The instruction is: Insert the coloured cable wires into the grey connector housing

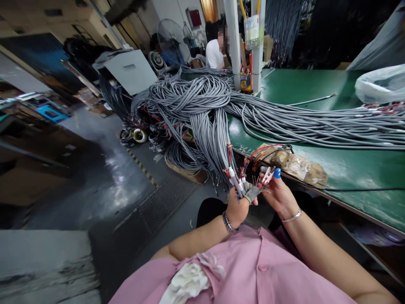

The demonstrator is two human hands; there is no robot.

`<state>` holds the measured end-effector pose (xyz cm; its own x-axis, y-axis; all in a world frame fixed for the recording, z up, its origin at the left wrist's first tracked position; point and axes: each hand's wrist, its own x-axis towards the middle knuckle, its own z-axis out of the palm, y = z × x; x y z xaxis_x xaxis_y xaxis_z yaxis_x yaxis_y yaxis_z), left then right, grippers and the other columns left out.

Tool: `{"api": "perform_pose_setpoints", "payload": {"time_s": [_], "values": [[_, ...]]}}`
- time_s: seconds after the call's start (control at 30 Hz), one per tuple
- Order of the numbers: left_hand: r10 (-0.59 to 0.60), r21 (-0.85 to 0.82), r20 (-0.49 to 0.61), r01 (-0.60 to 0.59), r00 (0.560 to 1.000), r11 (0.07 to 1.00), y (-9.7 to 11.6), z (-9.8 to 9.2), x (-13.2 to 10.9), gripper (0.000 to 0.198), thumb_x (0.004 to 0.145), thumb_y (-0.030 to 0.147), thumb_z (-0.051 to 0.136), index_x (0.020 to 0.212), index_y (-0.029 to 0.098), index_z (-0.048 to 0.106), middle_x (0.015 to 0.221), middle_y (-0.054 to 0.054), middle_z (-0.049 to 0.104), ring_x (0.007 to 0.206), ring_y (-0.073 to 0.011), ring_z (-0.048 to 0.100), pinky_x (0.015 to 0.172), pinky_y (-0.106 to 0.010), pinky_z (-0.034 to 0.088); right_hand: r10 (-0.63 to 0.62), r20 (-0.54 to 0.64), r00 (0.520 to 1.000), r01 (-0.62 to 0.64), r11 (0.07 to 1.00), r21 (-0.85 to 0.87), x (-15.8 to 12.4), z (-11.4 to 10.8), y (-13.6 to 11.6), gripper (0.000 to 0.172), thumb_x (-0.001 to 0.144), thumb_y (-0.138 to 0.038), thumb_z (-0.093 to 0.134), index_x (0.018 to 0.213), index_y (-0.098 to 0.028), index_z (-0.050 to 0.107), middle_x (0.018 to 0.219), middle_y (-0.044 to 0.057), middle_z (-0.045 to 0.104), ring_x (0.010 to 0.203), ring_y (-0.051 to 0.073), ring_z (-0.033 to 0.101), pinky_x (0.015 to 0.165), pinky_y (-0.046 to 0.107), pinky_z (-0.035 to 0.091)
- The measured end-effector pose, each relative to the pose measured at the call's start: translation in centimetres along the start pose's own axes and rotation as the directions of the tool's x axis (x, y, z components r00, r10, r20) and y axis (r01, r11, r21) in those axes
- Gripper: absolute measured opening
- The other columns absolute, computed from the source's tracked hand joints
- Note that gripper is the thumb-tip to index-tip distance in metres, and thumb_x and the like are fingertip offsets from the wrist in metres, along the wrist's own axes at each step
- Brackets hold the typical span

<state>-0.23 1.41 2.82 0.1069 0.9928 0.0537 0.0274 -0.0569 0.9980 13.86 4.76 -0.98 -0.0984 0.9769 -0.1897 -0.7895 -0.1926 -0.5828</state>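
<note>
Table edge (367, 213) near held cables (238, 188)

Grey cables (196, 90) cross the green surface (370, 173), with a yellow-and-black striped line (142, 167) left of that surface and a pink shirt (247, 270) in front of it.

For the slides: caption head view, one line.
Left hand grips gray cables with exposed wire ends; right hand holds a small pink piece beside a green table.
</note>
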Motion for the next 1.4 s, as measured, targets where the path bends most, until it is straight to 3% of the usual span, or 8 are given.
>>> {"api": "perform_pose_setpoints", "payload": {"time_s": [0.2,0.37,0.53,0.7,0.87,1.0,1.2,1.4], "values": [[-0.037,-0.021,-0.001,0.036,0.999,0.999,-0.2,0.0,-0.1,0.035,0.082,0.037,0.065,0.054,0.017,0.056,0.053,-0.002,0.059,0.055,-0.0137,0.058,0.063,-0.028,0.049,0.019,-0.011,1.000,-0.019,1.000,0.003,-0.4,0.2,-0.1,0.038,0.072,-0.058,0.074,0.086,-0.023,0.071,0.082,0.000,0.073,0.063,0.012,0.061,0.061,0.026,0.052],[-0.016,0.005,0.017,0.016,1.000,1.000,0.4,-0.7,-0.7,0.039,0.082,0.042,0.065,0.053,0.017,0.055,0.054,-0.002,0.060,0.056,-0.0136,0.057,0.065,-0.028,0.048,0.195,0.089,0.977,-0.181,0.972,-0.149,-1.4,-0.3,-1.4,0.052,0.075,-0.071,0.061,0.081,-0.020,0.069,0.086,0.007,0.072,0.069,0.016,0.064,0.062,0.028,0.052],[-0.021,0.035,0.081,0.018,0.996,0.999,0.4,-1.3,-0.9,0.040,0.081,0.045,0.066,0.054,0.017,0.057,0.053,-0.002,0.060,0.054,-0.0132,0.055,0.063,-0.027,0.046,0.321,0.217,0.922,-0.205,0.880,-0.429,-2.0,-1.3,-2.9,0.036,0.078,-0.051,0.071,0.085,-0.016,0.070,0.075,0.005,0.069,0.066,0.015,0.062,0.065,0.028,0.051],[-0.005,0.080,0.168,-0.009,0.986,0.997,-0.4,-1.5,-0.7,0.040,0.082,0.044,0.065,0.054,0.016,0.060,0.056,-0.004,0.061,0.055,-0.0130,0.055,0.063,-0.026,0.045,0.251,0.199,0.947,-0.089,0.803,-0.589,-2.1,-0.7,-3.8,0.019,0.075,-0.032,0.078,0.079,-0.015,0.072,0.071,0.002,0.068,0.062,0.011,0.058,0.060,0.023,0.046],[-0.030,0.124,0.283,-0.005,0.959,0.992,-1.4,-1.8,-0.2,0.032,0.081,0.040,0.067,0.062,0.014,0.065,0.060,-0.005,0.066,0.058,-0.0139,0.058,0.061,-0.025,0.044,0.264,0.301,0.916,-0.017,0.778,-0.628,-2.5,1.1,-3.6,0.021,0.080,-0.036,0.072,0.088,-0.017,0.074,0.077,0.004,0.073,0.066,0.019,0.067,0.068,0.033,0.051],[-0.103,0.203,0.363,0.030,0.926,0.979,-1.9,-1.9,0.2,0.028,0.077,0.037,0.071,0.063,0.014,0.066,0.056,-0.004,0.065,0.051,-0.0124,0.054,0.052,-0.023,0.040,0.249,0.352,0.902,0.062,0.734,-0.676,-2.9,1.8,-2.8,0.023,0.083,-0.038,0.068,0.095,-0.019,0.073,0.076,0.003,0.073,0.056,0.018,0.065,0.063,0.033,0.050],[-0.038,0.141,0.256,0.002,0.966,0.990,-1.5,-2.0,0.2,0.033,0.081,0.041,0.067,0.063,0.014,0.068,0.061,-0.005,0.066,0.059,-0.0138,0.058,0.061,-0.025,0.043,0.129,0.170,0.977,0.017,0.746,-0.665,-3.3,-0.4,-2.6,0.026,0.083,-0.043,0.068,0.092,-0.019,0.070,0.082,0.003,0.070,0.070,0.015,0.064,0.070,0.030,0.051],[0.004,0.095,0.174,-0.021,0.985,0.995,-1.1,-1.7,0.3,0.039,0.084,0.044,0.063,0.062,0.013,0.071,0.059,-0.005,0.064,0.057,-0.0124,0.052,0.058,-0.025,0.040,0.046,0.099,0.994,0.021,0.811,-0.584,-4.4,-1.3,-0.9,0.019,0.081,-0.036,0.072,0.087,-0.019,0.064,0.075,0.001,0.065,0.067,0.012,0.057,0.064,0.026,0.046]]}}
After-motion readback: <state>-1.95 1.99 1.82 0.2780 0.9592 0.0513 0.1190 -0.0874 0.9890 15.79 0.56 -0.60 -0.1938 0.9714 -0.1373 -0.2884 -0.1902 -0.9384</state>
